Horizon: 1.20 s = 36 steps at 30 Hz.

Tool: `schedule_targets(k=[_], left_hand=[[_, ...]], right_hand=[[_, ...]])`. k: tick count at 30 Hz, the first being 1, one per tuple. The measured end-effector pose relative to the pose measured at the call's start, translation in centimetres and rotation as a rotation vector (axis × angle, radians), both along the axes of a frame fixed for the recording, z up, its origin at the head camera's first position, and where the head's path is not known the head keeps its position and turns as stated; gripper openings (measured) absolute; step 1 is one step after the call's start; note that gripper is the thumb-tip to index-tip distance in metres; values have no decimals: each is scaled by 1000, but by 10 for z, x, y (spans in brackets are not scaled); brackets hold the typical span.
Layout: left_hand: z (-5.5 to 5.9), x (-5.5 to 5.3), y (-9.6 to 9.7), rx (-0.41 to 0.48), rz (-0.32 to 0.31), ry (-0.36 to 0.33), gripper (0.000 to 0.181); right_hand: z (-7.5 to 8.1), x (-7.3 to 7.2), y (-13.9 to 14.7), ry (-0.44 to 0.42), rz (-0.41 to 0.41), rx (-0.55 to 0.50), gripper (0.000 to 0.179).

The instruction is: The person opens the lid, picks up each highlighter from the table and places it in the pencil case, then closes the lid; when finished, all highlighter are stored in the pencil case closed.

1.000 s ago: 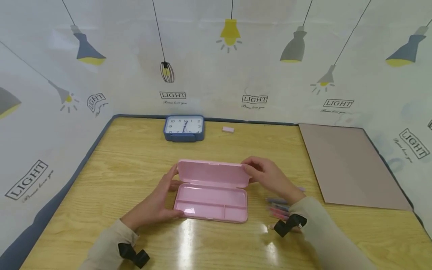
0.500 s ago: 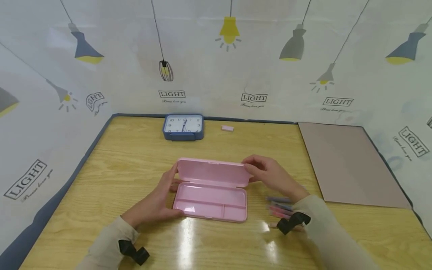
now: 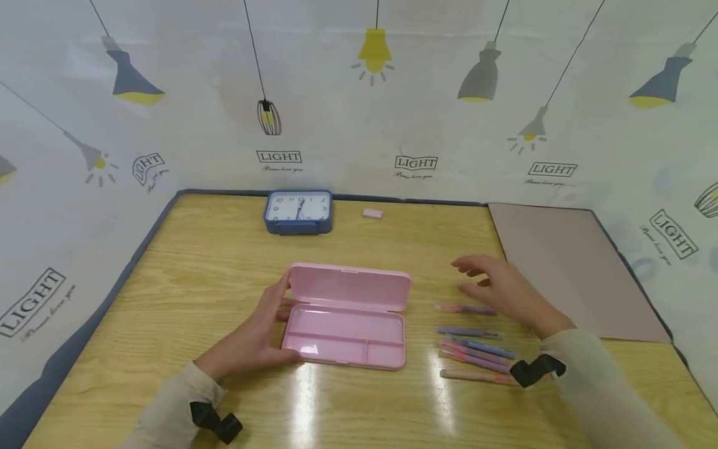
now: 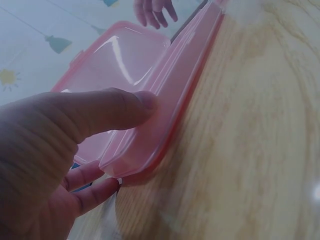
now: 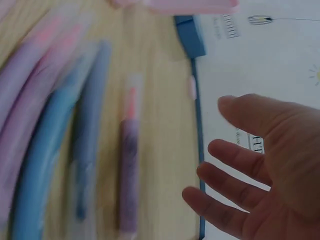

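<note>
Holding the pink case [image 3: 344, 320] mid-frame is the left grip [image 3: 252, 340]; the right grip [image 3: 505, 290] hovers loosely, holding nothing. The lid [image 3: 350, 288] is already raised; the pens [image 3: 482, 347] lie outside, lower right.

On the table [image 3: 196, 262] before me, a pencil case [image 3: 343, 324] lies left of pens [image 3: 481, 347], a clock [image 3: 298, 209] and eraser [image 3: 373, 213] behind it.

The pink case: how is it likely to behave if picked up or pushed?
The pink case looks like thin, glossy plastic with crisp edges, so it is probably stiff and fairly light. Its raised lid might swing during lifting. With its base flat on the table, it would likely slide rather than roll.
</note>
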<state>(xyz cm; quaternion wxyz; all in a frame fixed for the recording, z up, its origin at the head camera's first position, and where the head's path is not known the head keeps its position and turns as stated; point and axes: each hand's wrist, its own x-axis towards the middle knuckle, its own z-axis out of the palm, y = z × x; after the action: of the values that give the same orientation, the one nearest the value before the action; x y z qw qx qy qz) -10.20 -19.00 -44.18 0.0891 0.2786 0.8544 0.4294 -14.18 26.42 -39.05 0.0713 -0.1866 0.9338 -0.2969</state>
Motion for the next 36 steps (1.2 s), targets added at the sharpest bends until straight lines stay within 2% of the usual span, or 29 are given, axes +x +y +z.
schedule_targets(k=[5, 8, 15, 18, 25, 36], left_hand=[[-1, 0, 0, -7, -13, 41, 136], [0, 0, 0, -6, -12, 43, 136], [-2, 1, 0, 13, -13, 41, 137], [-3, 1, 0, 8, -8, 31, 137], [-2, 1, 0, -2, -7, 54, 138], [-3, 0, 0, -5, -7, 52, 138]], right_hand=[[-13, 10, 11, 108, 81, 261, 55], [-19, 14, 10, 166, 114, 321, 51], [-28, 15, 5, 280, 194, 340, 33], [-29, 14, 3, 284, 199, 354, 28], [-29, 14, 3, 287, 189, 380, 21], [-27, 13, 4, 278, 177, 362, 23]])
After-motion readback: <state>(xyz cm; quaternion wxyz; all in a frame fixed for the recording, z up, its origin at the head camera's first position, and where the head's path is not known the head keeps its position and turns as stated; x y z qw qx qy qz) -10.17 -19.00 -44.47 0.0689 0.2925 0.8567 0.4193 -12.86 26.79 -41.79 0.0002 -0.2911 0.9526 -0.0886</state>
